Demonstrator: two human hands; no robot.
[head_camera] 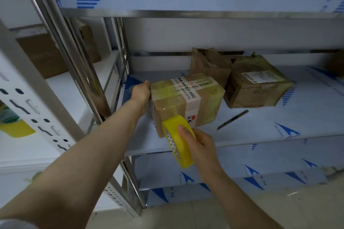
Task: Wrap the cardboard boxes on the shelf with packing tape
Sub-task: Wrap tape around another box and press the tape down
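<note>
Head view: left hand (pixel 141 92) grips cardboard box (pixel 186 98) at left end (on the shelf (pixel 260 126)); right hand (pixel 200 145) curled round yellow tape roll (pixel 176 135), touching box front.

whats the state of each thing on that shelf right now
front box, taped crosswise, tape strip joined to its near face
tape roll, held by right hand
left hand, gripping front box's left end
utility knife, lying on shelf
rear box, top torn open
</note>
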